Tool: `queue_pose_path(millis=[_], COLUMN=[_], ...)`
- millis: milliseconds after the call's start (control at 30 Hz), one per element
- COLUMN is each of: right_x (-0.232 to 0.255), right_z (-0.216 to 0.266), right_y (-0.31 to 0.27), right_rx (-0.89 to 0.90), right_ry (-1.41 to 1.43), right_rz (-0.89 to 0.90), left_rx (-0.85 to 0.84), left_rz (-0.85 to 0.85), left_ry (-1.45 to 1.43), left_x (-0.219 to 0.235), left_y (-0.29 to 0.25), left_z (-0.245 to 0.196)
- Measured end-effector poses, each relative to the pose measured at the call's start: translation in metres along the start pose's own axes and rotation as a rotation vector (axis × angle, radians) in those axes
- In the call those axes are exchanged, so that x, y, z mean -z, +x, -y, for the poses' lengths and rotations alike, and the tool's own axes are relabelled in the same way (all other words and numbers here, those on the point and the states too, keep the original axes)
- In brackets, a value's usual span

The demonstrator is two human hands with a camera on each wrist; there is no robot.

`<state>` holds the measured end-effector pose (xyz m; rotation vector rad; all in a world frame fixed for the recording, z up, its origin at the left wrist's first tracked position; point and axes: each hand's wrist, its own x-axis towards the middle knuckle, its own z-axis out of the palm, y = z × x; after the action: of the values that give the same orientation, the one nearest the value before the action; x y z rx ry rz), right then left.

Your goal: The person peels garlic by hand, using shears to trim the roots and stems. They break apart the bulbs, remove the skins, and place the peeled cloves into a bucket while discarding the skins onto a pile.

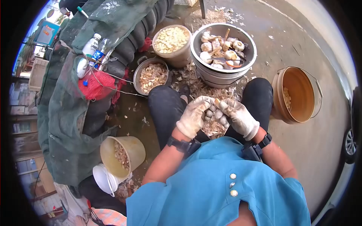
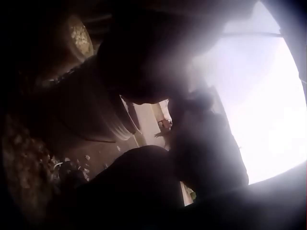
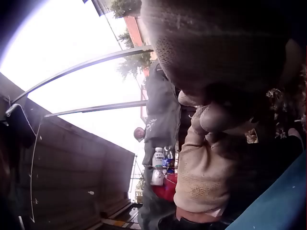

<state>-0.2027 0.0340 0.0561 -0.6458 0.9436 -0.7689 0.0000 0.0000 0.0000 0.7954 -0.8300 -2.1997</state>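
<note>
Both hands wear off-white knit gloves with grey-coated fingers and meet above the lap. The left hand (image 1: 193, 116) curls its fingers inward, its thumb side up against a small tan garlic clove (image 1: 217, 102). From the other side the right hand (image 1: 241, 117) pinches at the same clove, its fingers also curled. Grey fingers of both hands overlap just below, hiding most of what lies between them. In the right wrist view the left glove (image 3: 204, 179) shows below the dark, close right hand (image 3: 211, 52). The left wrist view is mostly dark silhouette and glare.
Ahead stands a metal basin of garlic bulbs (image 1: 250, 43) on a bucket. Left of it are a tub of peeled cloves (image 1: 171, 39) and a pot of cloves (image 1: 152, 77). A brown bucket (image 1: 301, 90) stands right, a tipped cream bucket (image 1: 135, 152) left. Skins (image 1: 192, 81) litter the ground.
</note>
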Motion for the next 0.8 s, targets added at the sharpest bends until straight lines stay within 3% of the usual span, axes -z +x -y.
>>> queue_pose_path(millis=[100,167,200,267,367,433,533,633,667,767,800], right_x=[0.002,0.005,0.007,0.006,0.007,0.012,0.021,0.024,0.026,0.041,0.046], right_z=[-0.003,-0.002,0.0,0.0,0.002,0.002,0.008,0.021,0.031,0.055,0.068], right_y=[0.001,0.002,0.004,0.006,0.009,0.014,0.02,0.027,0.029,0.042,0.047], right_rx=[0.012,0.013,0.016,-0.015,-0.021,-0.109,-0.156,-0.169,-0.178,-0.185,-0.213], right_ry=[0.051,0.102,0.097,0.173,0.157,0.001,-0.268,-0.359,-0.375,-0.458,-0.458], right_rz=[0.018,0.011,0.007,0.002,-0.003,-0.133,-0.13,-0.2,-0.204,-0.283,-0.322], left_rx=[0.039,-0.082,-0.086,-0.088,-0.011,0.006,-0.079,-0.05,0.032,0.129,0.082], left_rz=[-0.011,-0.175,-0.169,0.049,0.162,0.128,-0.132,-0.169,-0.252,-0.253,-0.22], left_ry=[-0.106,0.259,0.256,0.001,-0.178,-0.18,0.189,0.358,0.245,0.069,-0.102], left_x=[-0.012,-0.028,-0.028,-0.028,-0.04,-0.043,-0.036,-0.026,-0.029,-0.019,-0.014], left_y=[-0.002,-0.004,0.0,0.003,0.006,0.01,0.022,0.03,0.033,0.041,0.044], left_z=[-0.009,-0.017,-0.015,-0.013,-0.022,-0.023,-0.018,-0.022,-0.022,-0.028,-0.022])
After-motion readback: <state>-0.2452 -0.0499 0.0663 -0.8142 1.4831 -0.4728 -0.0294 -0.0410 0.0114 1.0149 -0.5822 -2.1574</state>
